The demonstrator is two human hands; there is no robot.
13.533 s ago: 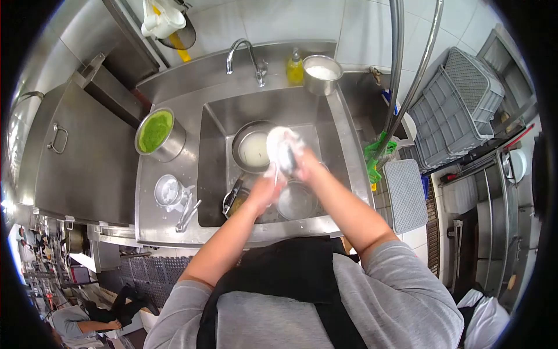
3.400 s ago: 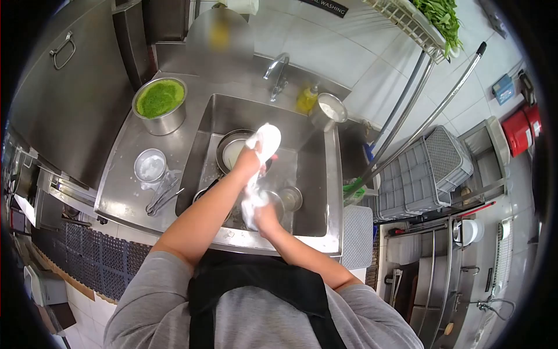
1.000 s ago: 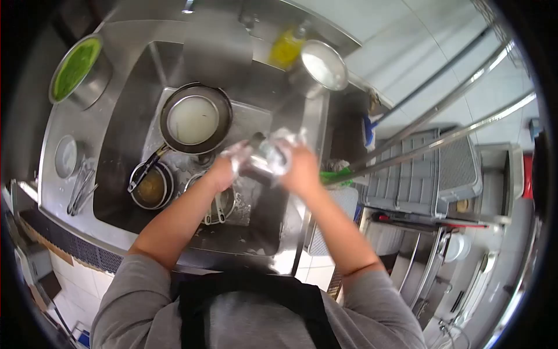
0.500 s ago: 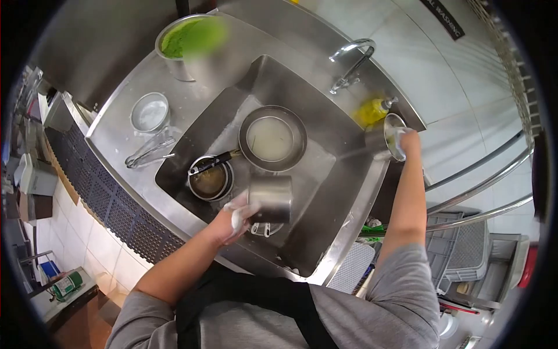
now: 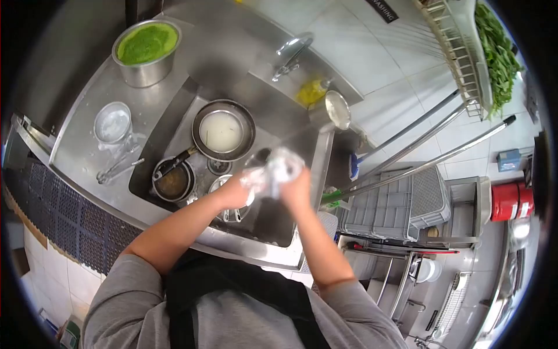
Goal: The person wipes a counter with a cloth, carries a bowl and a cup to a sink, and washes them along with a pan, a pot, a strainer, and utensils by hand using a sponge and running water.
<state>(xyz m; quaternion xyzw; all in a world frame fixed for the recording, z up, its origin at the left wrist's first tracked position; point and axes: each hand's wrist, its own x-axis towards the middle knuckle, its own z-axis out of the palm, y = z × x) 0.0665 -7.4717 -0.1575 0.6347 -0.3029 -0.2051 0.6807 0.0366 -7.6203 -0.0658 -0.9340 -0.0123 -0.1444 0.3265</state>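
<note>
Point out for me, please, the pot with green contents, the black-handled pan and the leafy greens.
Pot with green contents (image 5: 146,74): head view, outer steel side.
Black-handled pan (image 5: 174,163): head view, its handle.
Leafy greens (image 5: 496,64): head view, middle of the bunch.

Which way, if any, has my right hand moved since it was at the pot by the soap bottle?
Yes: your right hand has moved away from that pot, inward over the sink, beside your left hand.

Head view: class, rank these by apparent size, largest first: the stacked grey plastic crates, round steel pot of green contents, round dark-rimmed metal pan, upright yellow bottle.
1. Crates
2. Pot and pan, too alike to rank
3. Bottle
</note>
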